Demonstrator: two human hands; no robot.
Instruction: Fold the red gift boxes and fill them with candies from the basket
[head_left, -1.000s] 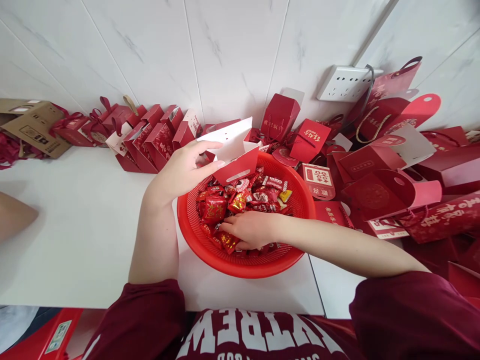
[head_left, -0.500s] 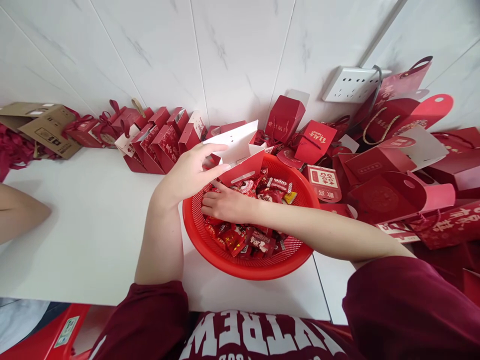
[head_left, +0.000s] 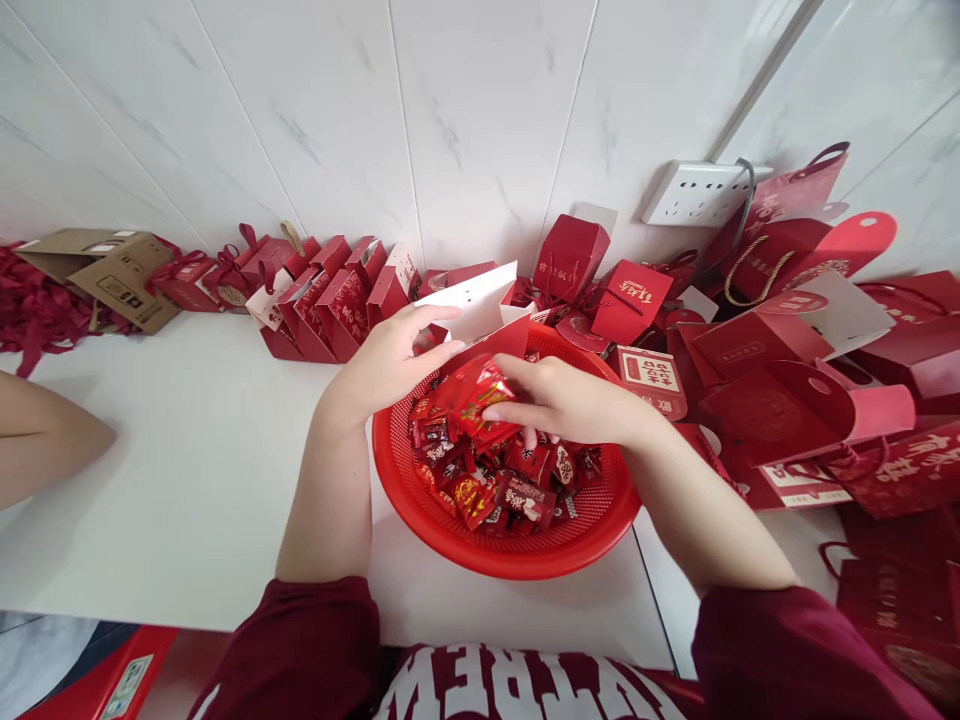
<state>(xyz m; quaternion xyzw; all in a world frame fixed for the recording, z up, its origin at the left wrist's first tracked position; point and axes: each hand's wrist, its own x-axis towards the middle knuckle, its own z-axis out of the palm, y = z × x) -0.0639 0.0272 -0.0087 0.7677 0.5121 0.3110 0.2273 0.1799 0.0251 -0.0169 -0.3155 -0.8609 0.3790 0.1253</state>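
My left hand (head_left: 386,360) grips the left side of an open red gift box (head_left: 480,305) with a white inside, tilted over the far rim of a red plastic basket (head_left: 517,567). My right hand (head_left: 577,398) is closed on a shiny red candy packet (head_left: 474,395), lifted just in front of the box. Whether it holds more than one packet I cannot tell. Below lie many wrapped candies (head_left: 525,495) in red and dark red wrappers, filling the basket's middle. The box's lower part is hidden by the hand and the packet.
Red gift boxes (head_left: 341,310) stand in a row along the tiled wall. More boxes and bags (head_left: 787,400) are heaped at the right under a power strip (head_left: 697,193). At the left are a cardboard box (head_left: 112,280), red ribbons (head_left: 41,305) and another person's arm (head_left: 49,435).
My right hand has risen from among the candies and moved right, now with a red packet in its fingers. My left hand keeps its hold on the box. The view has shifted slightly.
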